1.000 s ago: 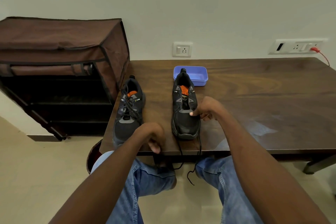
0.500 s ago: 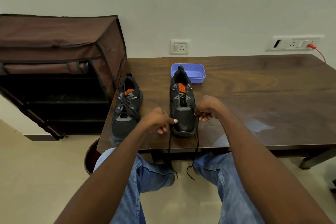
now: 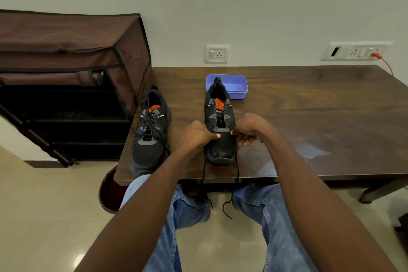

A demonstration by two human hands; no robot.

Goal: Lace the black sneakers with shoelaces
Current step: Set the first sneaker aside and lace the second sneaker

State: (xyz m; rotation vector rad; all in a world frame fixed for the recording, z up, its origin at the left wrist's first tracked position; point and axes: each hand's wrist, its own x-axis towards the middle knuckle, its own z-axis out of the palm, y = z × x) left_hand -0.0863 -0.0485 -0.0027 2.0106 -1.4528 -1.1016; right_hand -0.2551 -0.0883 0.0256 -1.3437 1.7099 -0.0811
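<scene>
Left of both hands stands the laced sneaker [image 3: 150,130], apparently finished. The left hand [image 3: 195,136] and right hand [image 3: 250,129] each pinch the shoelace [image 3: 238,168] beside the unlaced sneaker [image 3: 220,123] between them, likely evening its dangling ends before threading upward.
</scene>
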